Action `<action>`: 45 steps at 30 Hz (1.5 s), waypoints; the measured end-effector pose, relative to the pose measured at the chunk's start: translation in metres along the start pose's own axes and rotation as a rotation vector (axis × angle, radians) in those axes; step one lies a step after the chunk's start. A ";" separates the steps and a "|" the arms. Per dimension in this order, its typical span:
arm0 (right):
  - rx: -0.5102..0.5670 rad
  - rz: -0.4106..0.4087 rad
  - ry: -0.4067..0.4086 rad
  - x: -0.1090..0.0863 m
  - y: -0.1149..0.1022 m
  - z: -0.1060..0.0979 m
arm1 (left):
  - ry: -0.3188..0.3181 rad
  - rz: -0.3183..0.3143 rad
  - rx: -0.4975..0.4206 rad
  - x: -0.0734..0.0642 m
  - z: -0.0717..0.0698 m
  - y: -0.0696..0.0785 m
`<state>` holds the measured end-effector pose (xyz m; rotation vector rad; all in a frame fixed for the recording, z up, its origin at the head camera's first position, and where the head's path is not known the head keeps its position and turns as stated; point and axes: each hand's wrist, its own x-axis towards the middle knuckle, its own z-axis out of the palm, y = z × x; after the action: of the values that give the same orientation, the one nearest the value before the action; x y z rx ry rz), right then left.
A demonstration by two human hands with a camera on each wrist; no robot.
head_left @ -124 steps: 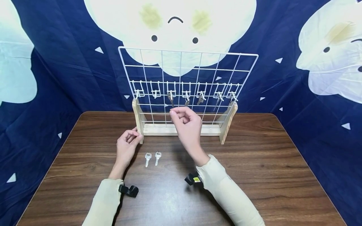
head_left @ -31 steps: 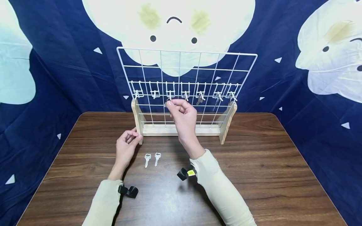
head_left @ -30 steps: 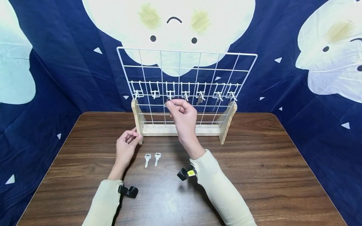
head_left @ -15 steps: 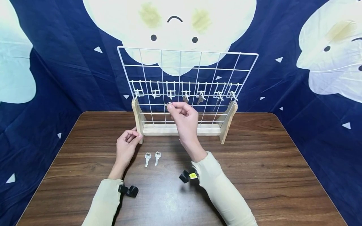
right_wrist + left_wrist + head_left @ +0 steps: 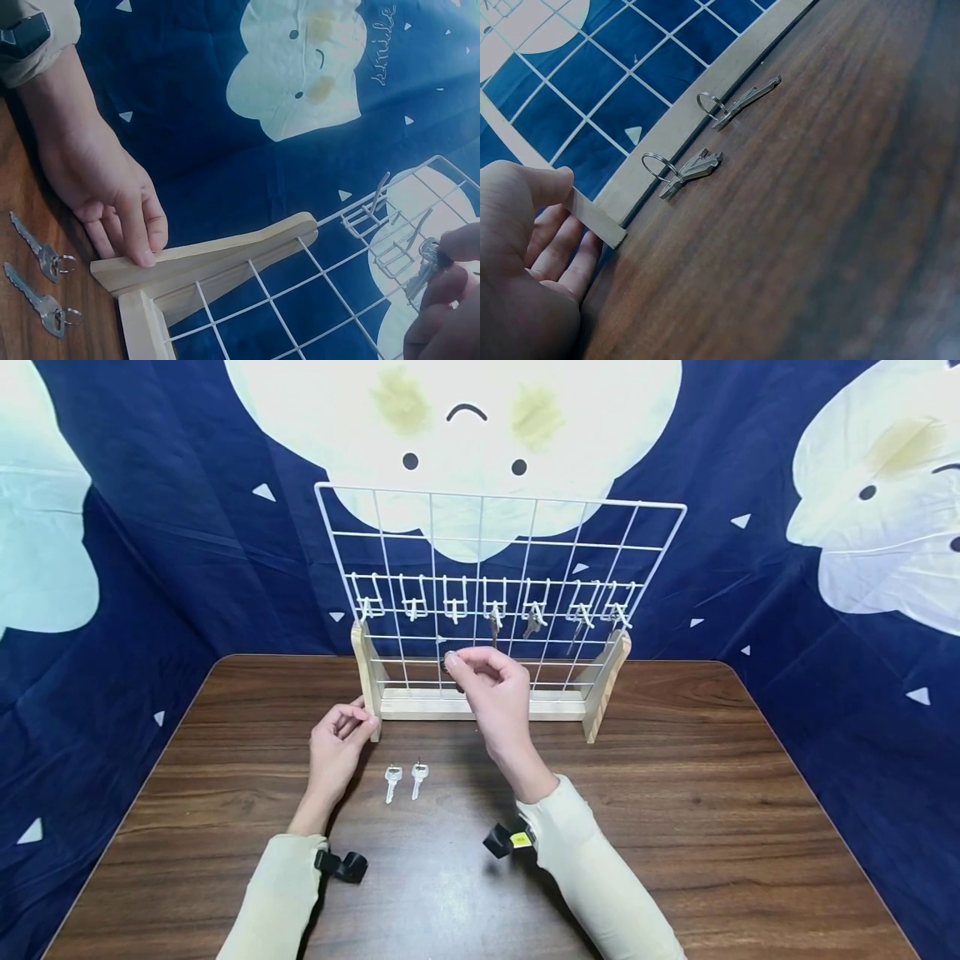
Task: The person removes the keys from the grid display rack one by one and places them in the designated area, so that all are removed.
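Note:
My right hand (image 5: 504,702) pinches a bunch of keys (image 5: 429,253) by its ring between thumb and fingertips, in front of the wire grid rack (image 5: 480,496) and below its row of hooks. Fingers hide much of that bunch in the head view. At the rack's left end my left hand (image 5: 337,747) grips the wooden foot (image 5: 600,219), thumb on one side and fingers behind. Two more bunches of keys, a left one (image 5: 393,783) and a right one (image 5: 418,780), lie on the table beside this hand, each with a metal ring.
Keys (image 5: 533,620) hang from several hooks on the middle and right of the rack. The three leftmost hooks, including the third hook (image 5: 455,609), carry none. The brown wooden table (image 5: 675,793) extends around the rack, with a blue cloth backdrop (image 5: 187,552) behind.
The keys that hung on the third hook from the left are now off it, in my right hand. That hand has since drawn down, away from the hook. My left hand stays put.

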<state>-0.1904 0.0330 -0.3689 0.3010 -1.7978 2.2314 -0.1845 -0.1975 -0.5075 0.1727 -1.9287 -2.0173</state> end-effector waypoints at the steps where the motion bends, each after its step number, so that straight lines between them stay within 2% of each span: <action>1: -0.001 0.005 -0.005 -0.001 0.000 -0.001 | 0.000 0.000 -0.002 0.000 0.000 0.000; 15: -0.005 0.077 -0.053 -0.012 0.002 -0.007 | 0.011 -0.024 -0.025 0.001 -0.001 -0.001; 37: -0.077 0.081 -0.088 -0.028 0.014 -0.023 | -0.001 -0.020 -0.024 0.001 0.000 -0.002; 45: -0.092 0.106 -0.080 -0.033 0.021 -0.029 | -0.001 -0.021 -0.023 0.001 0.000 -0.001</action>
<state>-0.1658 0.0545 -0.4053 0.2860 -1.9954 2.2270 -0.1857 -0.1981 -0.5084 0.1867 -1.9113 -2.0529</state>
